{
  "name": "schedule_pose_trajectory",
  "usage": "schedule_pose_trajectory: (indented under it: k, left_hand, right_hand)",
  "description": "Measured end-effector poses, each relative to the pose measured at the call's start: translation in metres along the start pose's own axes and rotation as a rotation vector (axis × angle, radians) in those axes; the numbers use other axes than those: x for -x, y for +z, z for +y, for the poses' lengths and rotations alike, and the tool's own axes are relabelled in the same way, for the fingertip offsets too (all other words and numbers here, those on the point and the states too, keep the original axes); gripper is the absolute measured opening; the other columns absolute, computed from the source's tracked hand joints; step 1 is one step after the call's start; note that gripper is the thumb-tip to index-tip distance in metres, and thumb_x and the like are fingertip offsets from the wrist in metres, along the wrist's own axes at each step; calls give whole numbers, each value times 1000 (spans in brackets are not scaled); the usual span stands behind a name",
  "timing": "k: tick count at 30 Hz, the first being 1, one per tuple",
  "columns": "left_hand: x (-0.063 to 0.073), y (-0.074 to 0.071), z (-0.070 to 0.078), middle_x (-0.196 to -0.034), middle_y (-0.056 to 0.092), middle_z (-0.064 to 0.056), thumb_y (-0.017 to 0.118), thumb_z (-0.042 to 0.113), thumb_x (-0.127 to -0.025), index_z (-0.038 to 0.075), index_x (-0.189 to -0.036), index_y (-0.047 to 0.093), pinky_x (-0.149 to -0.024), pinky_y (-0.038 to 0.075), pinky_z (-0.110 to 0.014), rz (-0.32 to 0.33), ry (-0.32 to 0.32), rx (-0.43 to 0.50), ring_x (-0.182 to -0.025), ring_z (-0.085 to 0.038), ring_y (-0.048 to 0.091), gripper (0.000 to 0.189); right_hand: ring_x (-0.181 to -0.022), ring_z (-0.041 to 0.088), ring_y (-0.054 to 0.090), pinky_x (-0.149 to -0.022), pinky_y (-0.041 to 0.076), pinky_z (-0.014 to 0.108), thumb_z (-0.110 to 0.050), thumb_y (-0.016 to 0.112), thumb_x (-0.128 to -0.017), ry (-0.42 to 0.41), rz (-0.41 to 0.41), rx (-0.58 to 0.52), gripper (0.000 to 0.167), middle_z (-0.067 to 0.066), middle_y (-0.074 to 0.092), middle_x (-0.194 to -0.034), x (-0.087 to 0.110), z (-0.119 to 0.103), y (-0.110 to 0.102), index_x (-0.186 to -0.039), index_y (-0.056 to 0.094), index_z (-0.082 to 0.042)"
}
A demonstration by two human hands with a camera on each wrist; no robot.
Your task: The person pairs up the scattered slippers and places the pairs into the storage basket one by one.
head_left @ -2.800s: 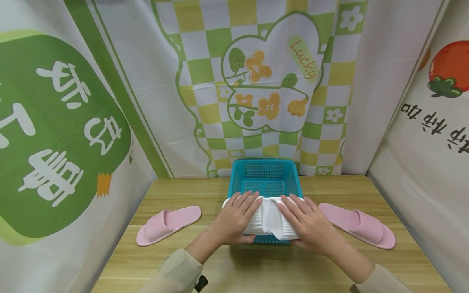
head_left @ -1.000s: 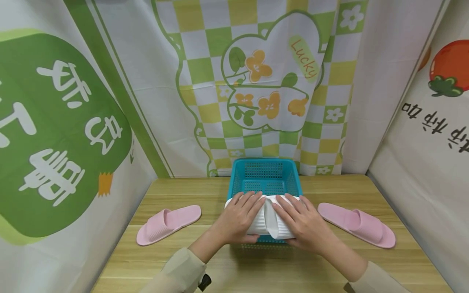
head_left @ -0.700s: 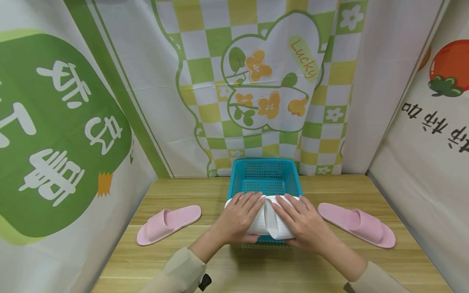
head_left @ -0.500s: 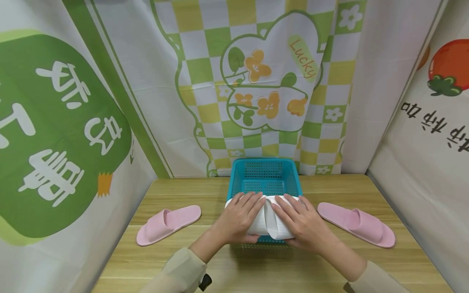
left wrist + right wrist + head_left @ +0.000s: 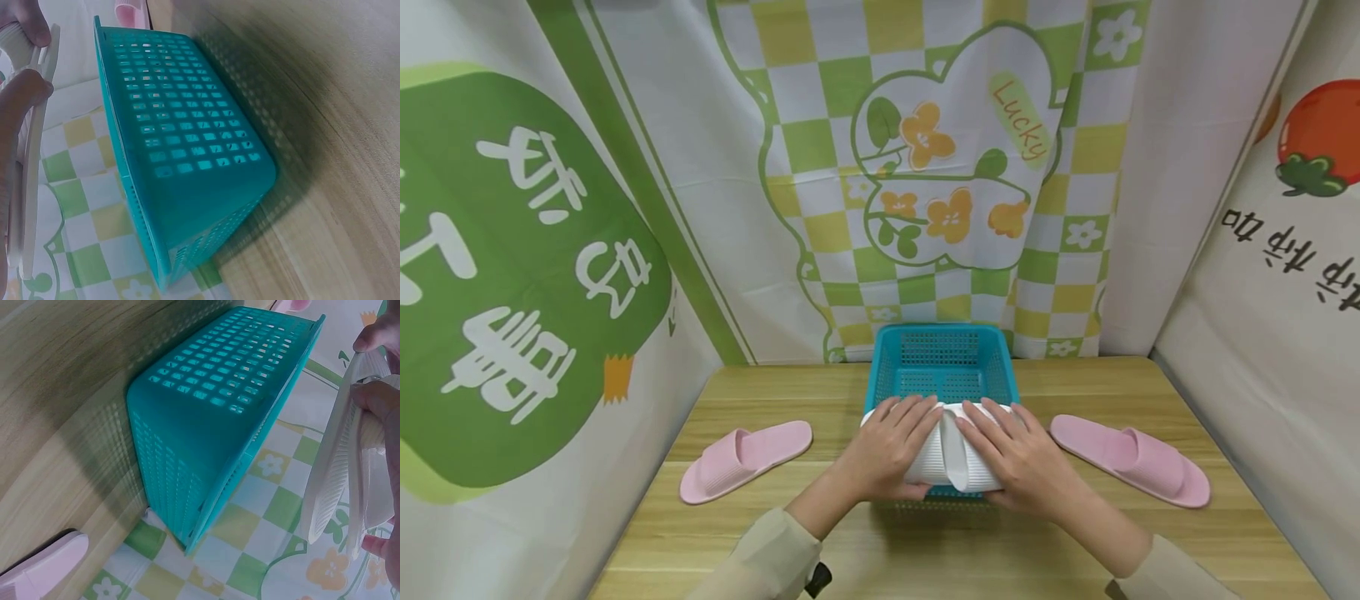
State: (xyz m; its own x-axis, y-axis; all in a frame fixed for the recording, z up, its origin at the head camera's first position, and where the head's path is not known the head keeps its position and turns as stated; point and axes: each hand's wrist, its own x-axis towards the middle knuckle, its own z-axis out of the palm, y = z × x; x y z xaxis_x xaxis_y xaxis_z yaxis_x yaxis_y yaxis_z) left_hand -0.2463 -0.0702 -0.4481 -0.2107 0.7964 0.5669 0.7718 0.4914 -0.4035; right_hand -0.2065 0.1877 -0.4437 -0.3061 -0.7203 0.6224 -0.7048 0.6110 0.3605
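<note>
A pair of white slippers with ribbed straps is held up near the front of a blue-green plastic basket. My left hand grips the left one, fingers over the top and thumb underneath. With the right hand I hold the other the same way. The straps meet in the middle, one edge overlapping. In the right wrist view the slippers' soles lie nearly parallel, raised clear of the basket rim. The left wrist view also shows a gap between the basket and the sole edge. My palms hide the slippers' outer ends.
One pink slipper lies on the wooden table at the left, another pink slipper at the right. Behind the basket hangs a green-and-yellow checked cloth. Printed cloth walls stand on both sides.
Compared with 2.8 seconds ago, the two white slippers are closer together and the right hand has shifted slightly left. Over the last second hardly anything has moved.
</note>
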Motion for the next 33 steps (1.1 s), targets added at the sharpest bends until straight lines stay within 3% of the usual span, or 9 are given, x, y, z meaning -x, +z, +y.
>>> schedule_pose_trajectory:
  k: [13, 23, 27, 30, 33]
  left_hand:
    - [2, 2, 0, -135, 53, -17, 74, 65, -57, -2, -136, 48, -95, 46, -47, 20, 4, 29, -120, -31, 53, 107]
    - [3, 1, -2, -136, 52, -17, 73, 66, -57, -2, -137, 48, -94, 47, -47, 10, 17, 39, -120, -31, 52, 107]
    - [3, 1, -2, -137, 52, -17, 74, 66, -56, -1, -137, 48, -94, 47, -47, 8, 23, 44, -121, -31, 52, 109]
    - [4, 1, -3, -137, 52, -17, 74, 67, -56, -1, -137, 48, -94, 47, -47, 10, 28, 44, -121, -31, 52, 110]
    - [4, 1, -3, -137, 52, -16, 73, 69, -56, -1, -138, 47, -95, 46, -47, 13, 38, 36, -122, -31, 52, 111]
  right_hand:
    - [-125, 38, 49, -89, 47, 56, -50, 84, -54, -7, -75, 12, 105, 20, 46, -144, 3, -1, -4, -141, 46, -4]
    - [-129, 39, 43, -91, 45, 56, -53, 80, -65, -64, -146, -73, 100, 21, 39, -148, 6, 4, -11, -147, 40, -10]
    - [-128, 40, 44, -89, 46, 57, -53, 69, -78, -112, -146, -110, 86, 22, 38, -148, 8, 8, -13, -147, 40, -11]
    - [-128, 41, 43, -89, 46, 58, -54, 52, -91, -137, -149, -143, 70, 23, 37, -148, 8, 10, -15, -147, 40, -13]
    - [-129, 42, 42, -90, 46, 59, -54, 40, -97, -151, -152, -169, 64, 24, 36, -148, 8, 10, -16, -147, 41, -14]
